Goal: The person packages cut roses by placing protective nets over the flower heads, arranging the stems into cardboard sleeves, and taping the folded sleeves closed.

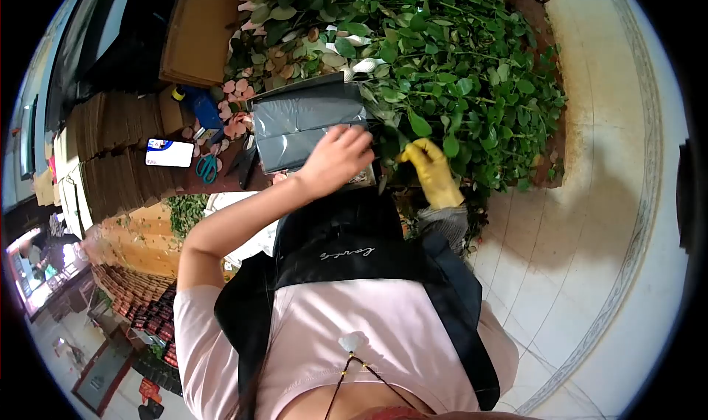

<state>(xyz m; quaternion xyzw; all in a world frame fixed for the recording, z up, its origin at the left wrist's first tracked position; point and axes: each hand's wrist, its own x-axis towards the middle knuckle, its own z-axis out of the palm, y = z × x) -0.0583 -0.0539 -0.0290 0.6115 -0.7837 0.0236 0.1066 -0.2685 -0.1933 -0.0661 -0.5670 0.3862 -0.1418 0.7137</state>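
My left hand [341, 157], bare, is over the lower right part of a stack of dark, shiny plastic sheets [291, 117]. Its fingers are curled together, and what they hold, if anything, is hidden. To the right, my right hand [431, 171] wears a yellow glove. Its fingers are bent closed at the near edge of a large pile of leafy green stems [472, 88]; their grip is too small to make out. White-wrapped flower heads [366, 65] lie among the leaves behind the sheets.
Left of the sheets are teal scissors [207, 169], a phone [169, 153], a blue tool [203, 108], a black tool [244, 162] and pink petals [234, 125]. Stacked brown cardboard [122, 154] stands farther left. An upright cardboard box [203, 29] is at the back. Pale floor tiles [605, 162] extend right.
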